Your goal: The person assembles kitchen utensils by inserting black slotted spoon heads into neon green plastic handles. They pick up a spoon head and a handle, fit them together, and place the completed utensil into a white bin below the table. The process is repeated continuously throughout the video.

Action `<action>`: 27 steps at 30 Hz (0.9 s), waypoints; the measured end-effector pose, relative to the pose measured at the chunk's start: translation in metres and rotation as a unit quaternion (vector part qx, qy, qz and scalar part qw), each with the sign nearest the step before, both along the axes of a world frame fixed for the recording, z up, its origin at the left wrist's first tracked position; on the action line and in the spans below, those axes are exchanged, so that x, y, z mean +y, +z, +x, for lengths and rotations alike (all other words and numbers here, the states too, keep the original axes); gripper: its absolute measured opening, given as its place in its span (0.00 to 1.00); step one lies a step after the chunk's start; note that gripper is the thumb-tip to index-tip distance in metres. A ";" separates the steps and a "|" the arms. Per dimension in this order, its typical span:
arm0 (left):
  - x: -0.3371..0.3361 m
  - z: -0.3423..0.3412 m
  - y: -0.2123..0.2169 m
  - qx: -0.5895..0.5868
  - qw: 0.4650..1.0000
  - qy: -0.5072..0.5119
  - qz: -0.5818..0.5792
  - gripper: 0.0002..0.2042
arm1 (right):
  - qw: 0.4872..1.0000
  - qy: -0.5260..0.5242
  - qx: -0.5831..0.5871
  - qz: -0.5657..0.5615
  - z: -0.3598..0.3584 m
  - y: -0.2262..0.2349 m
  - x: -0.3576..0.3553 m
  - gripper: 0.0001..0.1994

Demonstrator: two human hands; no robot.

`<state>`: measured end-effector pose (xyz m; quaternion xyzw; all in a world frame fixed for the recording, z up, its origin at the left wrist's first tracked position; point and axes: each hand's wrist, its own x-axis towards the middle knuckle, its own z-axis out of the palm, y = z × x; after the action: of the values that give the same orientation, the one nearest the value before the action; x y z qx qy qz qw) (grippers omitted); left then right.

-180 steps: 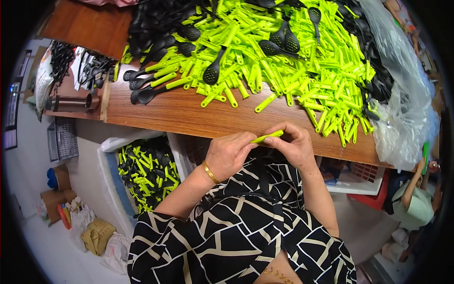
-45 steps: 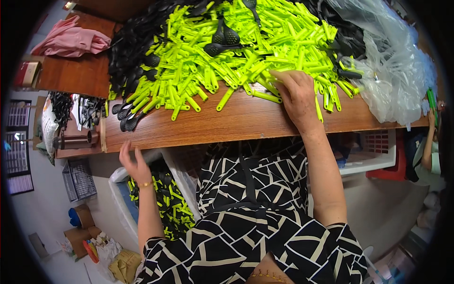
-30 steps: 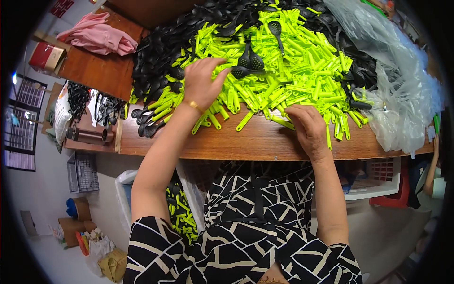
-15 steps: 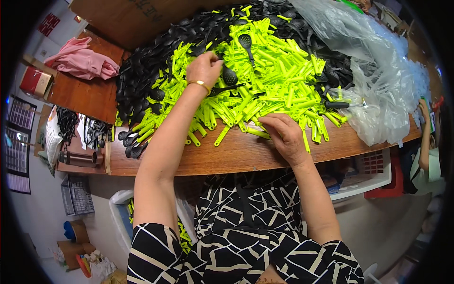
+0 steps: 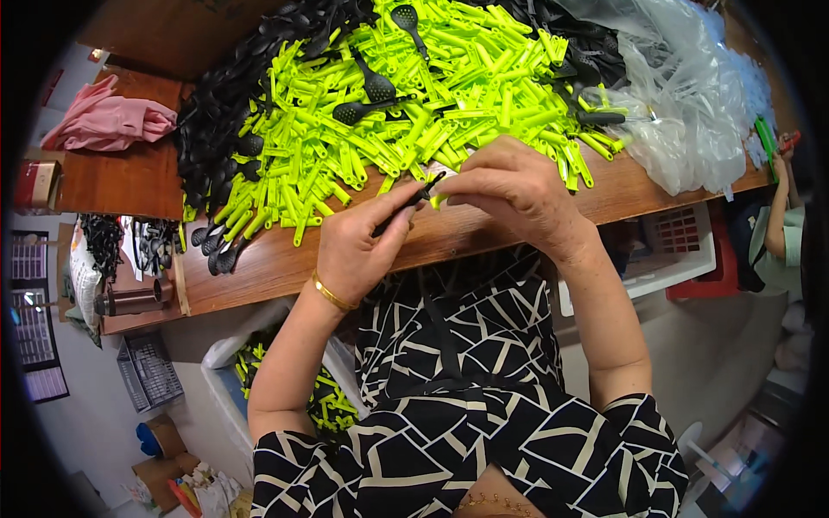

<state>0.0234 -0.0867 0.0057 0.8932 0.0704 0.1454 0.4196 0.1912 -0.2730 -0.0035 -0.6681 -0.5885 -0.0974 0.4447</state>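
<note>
Over the table's front edge my two hands meet. My left hand point(image 5: 361, 245) is closed around a black kitchen-utensil head point(image 5: 413, 204); its narrow stem points up and right, and most of it is hidden by the fingers. Pinched in my right hand point(image 5: 523, 192) is a lime-green handle point(image 5: 436, 200), mostly covered by the fingers; its end is at the black stem, but I cannot tell whether they are joined. Just beyond lies a heap of lime-green handles point(image 5: 471, 112), with several black slotted spoons point(image 5: 377, 86) on top.
More black utensil heads point(image 5: 211, 108) are piled behind and left of the heap. A clear plastic sheet point(image 5: 678, 138) covers the right side. Below the table stand a lined bin point(image 5: 226, 380) of green-and-black pieces and a white crate point(image 5: 639, 274). Another person's arm point(image 5: 777, 203) shows far right.
My left hand has come back from the heap with a black utensil head. My right hand has moved up slightly with a green handle, and the hands are now together. The view has shifted.
</note>
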 end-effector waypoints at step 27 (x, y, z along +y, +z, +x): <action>-0.029 -0.051 -0.033 0.104 0.950 -0.021 -0.294 0.16 | 0.992 0.041 -0.078 -0.090 -0.029 -0.021 -0.014 0.11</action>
<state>-0.0272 -0.1158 -0.0269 0.7418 0.1345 0.0160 0.6568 0.1625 -0.2869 -0.0241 -0.6713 -0.6545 -0.0779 0.3390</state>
